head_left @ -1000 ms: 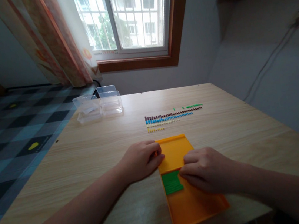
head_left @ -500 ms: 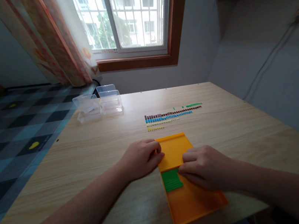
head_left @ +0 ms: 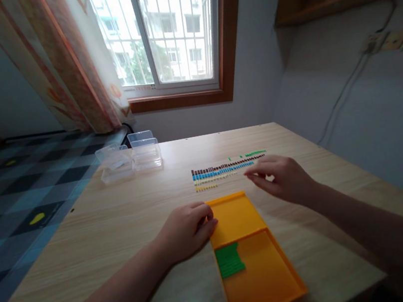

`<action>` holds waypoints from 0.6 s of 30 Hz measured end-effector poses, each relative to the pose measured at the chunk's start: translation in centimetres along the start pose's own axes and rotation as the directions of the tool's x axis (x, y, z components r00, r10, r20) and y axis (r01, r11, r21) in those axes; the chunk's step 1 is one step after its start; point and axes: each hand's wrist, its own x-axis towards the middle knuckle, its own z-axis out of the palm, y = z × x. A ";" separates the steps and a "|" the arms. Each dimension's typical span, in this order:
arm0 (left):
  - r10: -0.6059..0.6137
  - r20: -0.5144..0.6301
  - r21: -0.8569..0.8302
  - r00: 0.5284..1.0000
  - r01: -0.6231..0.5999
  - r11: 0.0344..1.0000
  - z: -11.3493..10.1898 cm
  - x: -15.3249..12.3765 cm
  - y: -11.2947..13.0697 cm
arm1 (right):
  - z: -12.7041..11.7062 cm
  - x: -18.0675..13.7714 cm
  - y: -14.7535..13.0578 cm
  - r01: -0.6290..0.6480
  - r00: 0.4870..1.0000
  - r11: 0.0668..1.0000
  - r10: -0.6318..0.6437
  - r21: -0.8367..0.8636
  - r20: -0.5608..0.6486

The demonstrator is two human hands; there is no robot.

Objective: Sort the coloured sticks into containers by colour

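Observation:
An orange two-part tray [head_left: 268, 282] lies on the table in front of me, with a lip along its far edge. Ribbed green pieces [head_left: 230, 261] fill the upper left corner of its nearer section, side by side. My left hand [head_left: 188, 228] is closed on the tray's left edge, thumb over the rim. Beyond the tray my right hand [head_left: 281, 178] hovers over the table with thumb and forefinger close together; anything between the tips is too small to make out. Its fingertips are near the right ends of the rows of small blue pieces [head_left: 205, 175] and pale pieces [head_left: 209, 180].
Small dark brown pieces [head_left: 210, 170], yellow pieces [head_left: 206, 188] and green pieces [head_left: 255, 153] form further rows. Clear plastic boxes [head_left: 145, 157] with raised lids stand at the table's far left. A checked bed [head_left: 50, 178] adjoins the left side; a window is behind.
My right hand has left the tray's nearer section and moved forward to the rows of small pieces. My left hand keeps its place on the tray's edge. The view has tilted up slightly.

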 end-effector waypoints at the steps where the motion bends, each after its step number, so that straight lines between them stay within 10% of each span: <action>1: -0.001 -0.005 -0.004 1.000 0.001 1.000 0.0 0.0 -0.1 | -0.1 1.0 1.5 -0.086 0.995 0.992 0.090 -0.090 0.042; 8: -0.003 -0.023 -0.021 1.000 0.003 1.000 0.2 0.0 -0.5 | 2.1 6.5 10.3 -0.313 0.900 0.892 0.388 -0.326 0.200; 18: 0.000 -0.020 -0.020 1.000 0.000 1.000 0.2 0.0 -0.2 | 6.0 7.9 10.5 -0.405 0.746 0.808 0.563 -0.428 0.357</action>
